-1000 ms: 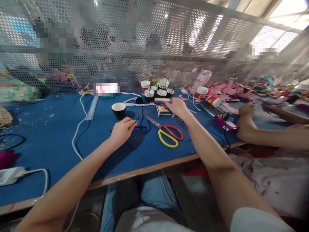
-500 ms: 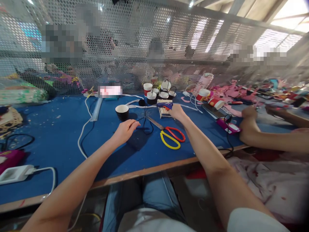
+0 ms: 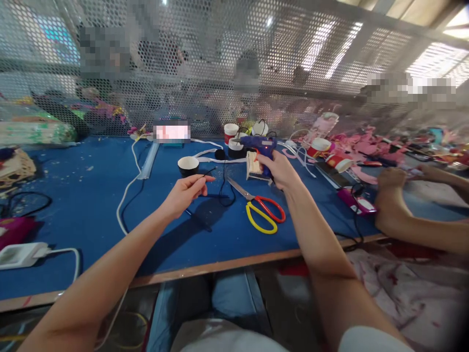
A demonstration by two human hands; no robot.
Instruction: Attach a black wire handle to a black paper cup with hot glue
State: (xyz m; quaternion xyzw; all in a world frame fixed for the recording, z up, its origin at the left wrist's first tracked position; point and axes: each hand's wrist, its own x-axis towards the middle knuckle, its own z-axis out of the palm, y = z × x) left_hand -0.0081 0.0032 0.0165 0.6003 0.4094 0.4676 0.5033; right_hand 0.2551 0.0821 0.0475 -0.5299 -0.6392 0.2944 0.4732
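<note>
A second ago the right hand [image 3: 280, 168] lay flat over the blue glue gun [image 3: 256, 144] on the blue table [image 3: 91, 195]; now it has closed round the grip and lifted the gun clear of the surface, so the tool is in hand and no longer at rest. The gun's long axis runs roughly level, across the view; its nozzle points toward the left hand's side, the handle dropping into the right palm. The left hand [image 3: 183, 194] has risen too; thumb and forefinger pinch a thin black wire [image 3: 207, 172] whose free end juts out toward the gun. The black paper cup [image 3: 188, 165] stands just beyond the left hand; the scissors [image 3: 262, 208], red and yellow handled, lie between the two hands, blades aimed away from the person. A bundle of wooden sticks [image 3: 252, 165] sits just under the gun; a cluster of small cups [image 3: 234, 137] stands beyond it. A co-worker's forearm [image 3: 406, 220] rests well off to the right.
</note>
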